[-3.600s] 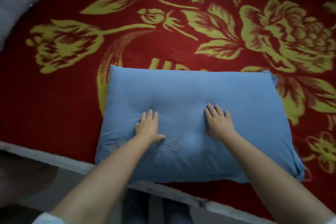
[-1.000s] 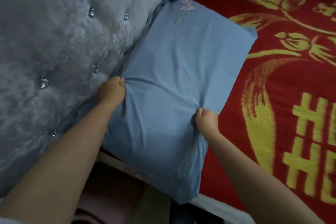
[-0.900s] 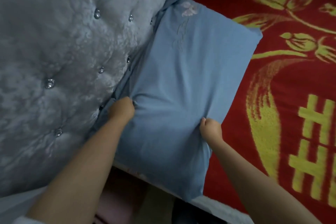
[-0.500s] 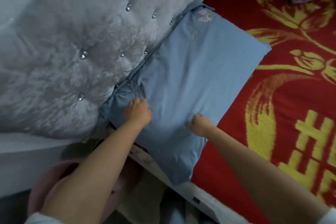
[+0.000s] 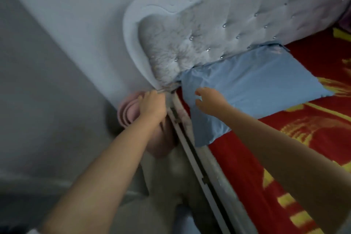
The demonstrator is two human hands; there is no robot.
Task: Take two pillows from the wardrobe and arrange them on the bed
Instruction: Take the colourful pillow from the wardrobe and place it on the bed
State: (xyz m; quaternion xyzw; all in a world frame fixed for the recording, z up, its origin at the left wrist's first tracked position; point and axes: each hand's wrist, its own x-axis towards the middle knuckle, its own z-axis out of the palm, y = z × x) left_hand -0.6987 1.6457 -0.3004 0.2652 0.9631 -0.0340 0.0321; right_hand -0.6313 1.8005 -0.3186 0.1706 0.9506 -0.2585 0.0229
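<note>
Blue pillow [image 5: 252,85] against headboard [image 5: 199,43], near edge behind right hand [image 5: 209,103], blurred

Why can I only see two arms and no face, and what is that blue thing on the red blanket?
The camera sits on the person's head and looks down, so you see what they see: their own two arms. The blue thing is a pillow. It lies on a red blanket with yellow flowers and its far edge is pushed up against the soft grey headboard with shiny buttons. The right hand is open, with spread fingers, over the pillow's near end; it grips nothing. The left hand is beside the bed, near the headboard's bottom corner; I can't tell if it holds anything. Behind it stand some pink tubs on the floor. Only one pillow shows here.
</note>
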